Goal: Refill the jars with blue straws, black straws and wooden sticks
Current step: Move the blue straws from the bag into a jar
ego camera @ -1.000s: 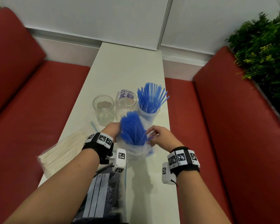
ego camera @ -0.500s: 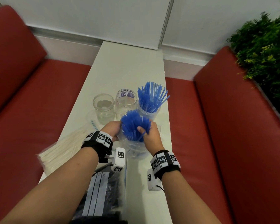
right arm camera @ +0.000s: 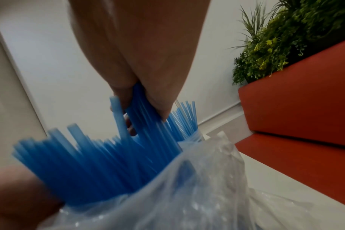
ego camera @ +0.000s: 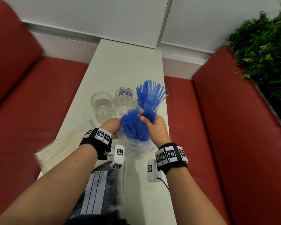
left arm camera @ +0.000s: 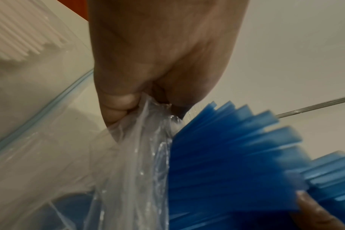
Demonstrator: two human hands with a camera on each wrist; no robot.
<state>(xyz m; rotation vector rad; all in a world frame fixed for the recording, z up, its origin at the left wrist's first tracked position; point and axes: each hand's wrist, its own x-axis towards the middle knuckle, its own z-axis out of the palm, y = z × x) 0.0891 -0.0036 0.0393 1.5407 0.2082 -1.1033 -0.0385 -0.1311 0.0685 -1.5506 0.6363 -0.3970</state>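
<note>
Right hand (ego camera: 154, 127) grips blue straws (ego camera: 135, 127); left hand (ego camera: 112, 127) pinches the bag (ego camera: 136, 148). Best lifted straight, bag held steady.

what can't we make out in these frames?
- Bottom of the blue straws, all views: crumpled clear bag hides it.
- Left hand fingertips, head view: behind the straws.
- Purple label on middle jar, head view: too small.
- Dark bag contents, head view: cut off by the bottom edge.

Bare forearms; black wristbands (ego camera: 171, 155) carrying checkered white tags, apparently small white cameras (ego camera: 117, 155).
</note>
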